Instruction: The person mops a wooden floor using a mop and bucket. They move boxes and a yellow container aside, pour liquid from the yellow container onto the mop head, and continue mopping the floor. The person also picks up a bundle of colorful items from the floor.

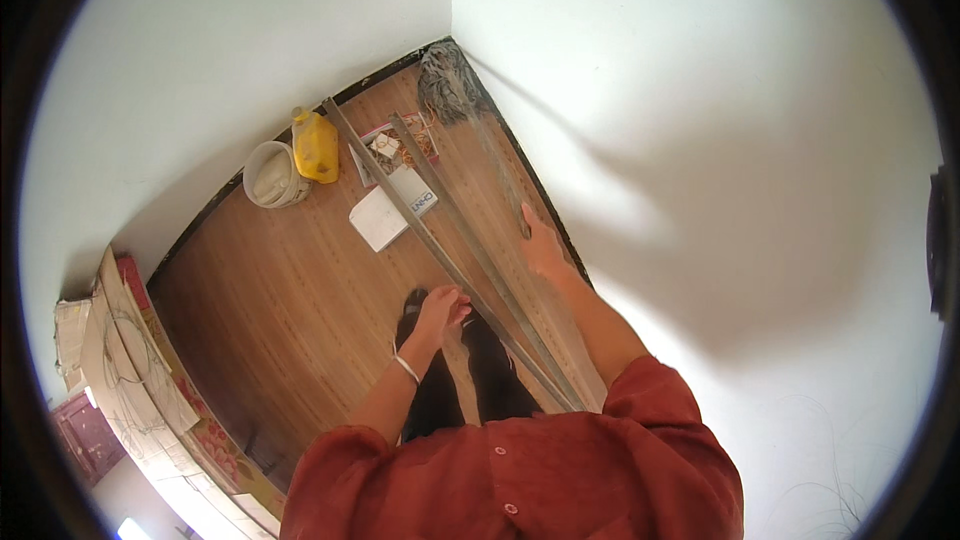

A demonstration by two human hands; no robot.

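My right hand [541, 246] is closed around the upper end of the handle of a string mop [487, 142]; its grey mop head [446, 82] rests in the corner of the room. My left hand [447, 309], with a white bangle at the wrist, has its fingers partly curled beside a long metal bar [431, 244]; whether it touches the bar I cannot tell. A second long bar [480, 255] runs nearly alongside, between both hands. The lower ends of both bars disappear near my red shirt. My dark shoes and trousers show under the left hand.
A yellow plastic jug [316, 146] and a white bucket [276, 176] stand by the left wall. Near them lie a white box [394, 208] and a tray [420, 136] of orange cord and small parts. Flattened cardboard [142, 390] with wire lies at lower left. Walls meet behind the mop.
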